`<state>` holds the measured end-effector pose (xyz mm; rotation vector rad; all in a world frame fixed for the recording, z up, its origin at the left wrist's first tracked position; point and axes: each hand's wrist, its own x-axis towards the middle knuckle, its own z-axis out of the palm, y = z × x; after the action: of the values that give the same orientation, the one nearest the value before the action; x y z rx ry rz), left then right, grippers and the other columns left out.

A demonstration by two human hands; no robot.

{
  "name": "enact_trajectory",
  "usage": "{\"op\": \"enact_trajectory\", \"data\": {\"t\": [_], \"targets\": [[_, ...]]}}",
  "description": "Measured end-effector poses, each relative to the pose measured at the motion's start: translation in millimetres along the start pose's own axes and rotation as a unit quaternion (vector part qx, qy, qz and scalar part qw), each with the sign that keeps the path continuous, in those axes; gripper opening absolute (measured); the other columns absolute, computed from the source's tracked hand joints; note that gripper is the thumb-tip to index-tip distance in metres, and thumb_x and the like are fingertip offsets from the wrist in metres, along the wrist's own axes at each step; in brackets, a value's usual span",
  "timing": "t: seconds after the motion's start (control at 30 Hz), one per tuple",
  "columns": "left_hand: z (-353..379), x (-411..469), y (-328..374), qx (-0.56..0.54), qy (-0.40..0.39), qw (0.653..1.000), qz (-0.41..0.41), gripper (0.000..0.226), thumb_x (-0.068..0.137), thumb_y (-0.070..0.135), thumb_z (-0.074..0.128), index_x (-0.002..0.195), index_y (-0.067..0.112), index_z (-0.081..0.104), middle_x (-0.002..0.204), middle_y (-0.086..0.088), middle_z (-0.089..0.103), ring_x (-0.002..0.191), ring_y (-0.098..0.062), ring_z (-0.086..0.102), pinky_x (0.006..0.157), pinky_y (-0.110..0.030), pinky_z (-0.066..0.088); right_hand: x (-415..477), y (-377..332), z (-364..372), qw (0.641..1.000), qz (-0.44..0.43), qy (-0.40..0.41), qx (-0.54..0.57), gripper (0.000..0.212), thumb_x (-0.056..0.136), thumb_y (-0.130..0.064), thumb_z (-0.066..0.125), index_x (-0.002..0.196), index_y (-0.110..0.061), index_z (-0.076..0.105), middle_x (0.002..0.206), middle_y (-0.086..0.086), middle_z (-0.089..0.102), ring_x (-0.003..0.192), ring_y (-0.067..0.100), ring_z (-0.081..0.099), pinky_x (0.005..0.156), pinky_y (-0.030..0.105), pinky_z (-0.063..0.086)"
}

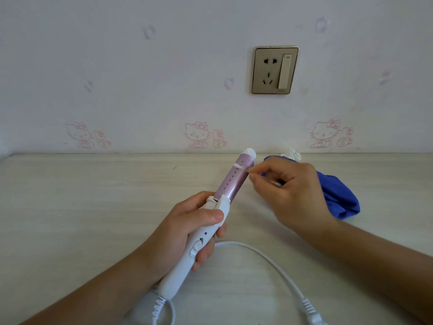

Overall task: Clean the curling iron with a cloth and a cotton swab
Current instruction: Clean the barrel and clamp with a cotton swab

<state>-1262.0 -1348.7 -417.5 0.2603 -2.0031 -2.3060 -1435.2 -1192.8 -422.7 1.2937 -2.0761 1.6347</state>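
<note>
While in left hand [187, 228], curling iron [234, 181] against swab [237, 165]

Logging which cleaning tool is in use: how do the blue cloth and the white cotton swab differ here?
The thin white cotton swab is pinched by the right hand, lying across the pink curling iron barrel; the crumpled blue cloth lies unheld on the table.
</note>
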Motion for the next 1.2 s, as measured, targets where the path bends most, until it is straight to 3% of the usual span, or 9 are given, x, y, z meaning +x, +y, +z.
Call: {"op": "enact_trajectory", "data": {"t": [0.1, 0.23, 0.4, 0.47, 0.6, 0.77, 0.9, 1.1, 1.2], "targets": [[-1, 2, 0, -0.01, -0.002, 1.0, -0.005, 0.039, 0.071, 0.04, 0.067, 0.101, 0.014, 0.067, 0.078, -0.012, 0.063, 0.035, -0.017, 0.045, 0.038, -0.021, 0.04, -14, -14, 9, 0.998, -0.05, -0.044, 0.006, 0.009, 0.091, -0.012, 0.072, 0.088, -0.017, 0.08, 0.048, 0.001, 0.04, 0.044, 0.017, 0.033, 0.046, 0.028, 0.031], [-4, 5, -4, -0.007, -0.005, 1.0, -0.008, 0.045, 0.072, 0.039, 0.065, 0.107, 0.012, 0.065, 0.077, -0.012, 0.062, 0.034, -0.017, 0.046, 0.038, -0.021, 0.04, 9, -2, -6, 1.0, 0.004, 0.004, -0.023, 0.013, 0.092, -0.005, 0.074, 0.083, -0.014, 0.079, 0.051, 0.014, 0.048, 0.049, 0.027, 0.039, 0.049, 0.037, 0.036], [-5, 6, -5, -0.017, -0.009, 1.0, -0.004, 0.048, 0.072, 0.039, 0.066, 0.11, 0.009, 0.063, 0.077, -0.012, 0.062, 0.033, -0.016, 0.046, 0.036, -0.022, 0.041, -7, -11, 4, 0.999, -0.035, -0.023, -0.005, 0.01, 0.091, -0.013, 0.071, 0.086, -0.016, 0.079, 0.048, -0.001, 0.04, 0.045, 0.016, 0.033, 0.046, 0.033, 0.033], [-5, 6, -5, -0.017, -0.011, 1.0, -0.005, 0.049, 0.072, 0.039, 0.066, 0.11, 0.008, 0.062, 0.077, -0.013, 0.061, 0.033, -0.016, 0.046, 0.036, -0.021, 0.041, -9, -15, 6, 0.997, -0.058, -0.046, -0.009, 0.01, 0.091, -0.012, 0.071, 0.09, -0.015, 0.081, 0.048, 0.002, 0.04, 0.045, 0.017, 0.033, 0.046, 0.034, 0.033], [-4, 4, -5, 0.005, -0.016, 1.0, 0.003, 0.048, 0.073, 0.039, 0.064, 0.11, 0.008, 0.061, 0.078, -0.011, 0.061, 0.035, -0.016, 0.046, 0.038, -0.021, 0.041, 13, -1, -9, 1.0, 0.0, 0.014, -0.024, 0.016, 0.093, -0.002, 0.072, 0.086, -0.015, 0.08, 0.051, 0.014, 0.046, 0.048, 0.022, 0.037, 0.049, 0.032, 0.036], [-6, 6, -6, -0.014, -0.007, 1.0, -0.003, 0.051, 0.072, 0.039, 0.065, 0.114, 0.009, 0.062, 0.077, -0.012, 0.062, 0.034, -0.017, 0.047, 0.037, -0.022, 0.042, -10, -15, 5, 0.997, -0.067, -0.046, -0.01, 0.012, 0.093, -0.009, 0.071, 0.094, -0.014, 0.082, 0.048, 0.0, 0.04, 0.044, 0.015, 0.033, 0.045, 0.032, 0.033], [-9, 8, -10, -0.019, -0.015, 1.0, -0.008, 0.051, 0.075, 0.038, 0.064, 0.117, 0.009, 0.062, 0.077, -0.011, 0.063, 0.034, -0.017, 0.048, 0.037, -0.022, 0.042, 12, 0, -8, 1.0, -0.003, 0.025, -0.013, 0.018, 0.093, -0.003, 0.073, 0.088, -0.018, 0.08, 0.052, 0.008, 0.043, 0.047, 0.011, 0.036, 0.049, 0.033, 0.035], [-13, 10, -11, -0.051, -0.025, 0.998, -0.018, 0.052, 0.075, 0.04, 0.062, 0.119, 0.014, 0.065, 0.076, -0.01, 0.062, 0.033, -0.017, 0.048, 0.037, -0.022, 0.043, -7, -12, 4, 0.997, -0.061, -0.032, -0.015, 0.01, 0.091, -0.013, 0.07, 0.09, -0.014, 0.08, 0.048, -0.003, 0.039, 0.045, 0.015, 0.034, 0.046, 0.03, 0.034], [-12, 10, -12, -0.046, -0.032, 0.998, -0.016, 0.051, 0.075, 0.038, 0.061, 0.12, 0.013, 0.065, 0.077, -0.011, 0.062, 0.033, -0.017, 0.048, 0.037, -0.022, 0.043, 12, 0, -7, 0.999, -0.017, 0.025, -0.027, 0.012, 0.092, -0.007, 0.073, 0.086, -0.017, 0.079, 0.051, 0.005, 0.041, 0.047, 0.013, 0.034, 0.05, 0.031, 0.034]]}}
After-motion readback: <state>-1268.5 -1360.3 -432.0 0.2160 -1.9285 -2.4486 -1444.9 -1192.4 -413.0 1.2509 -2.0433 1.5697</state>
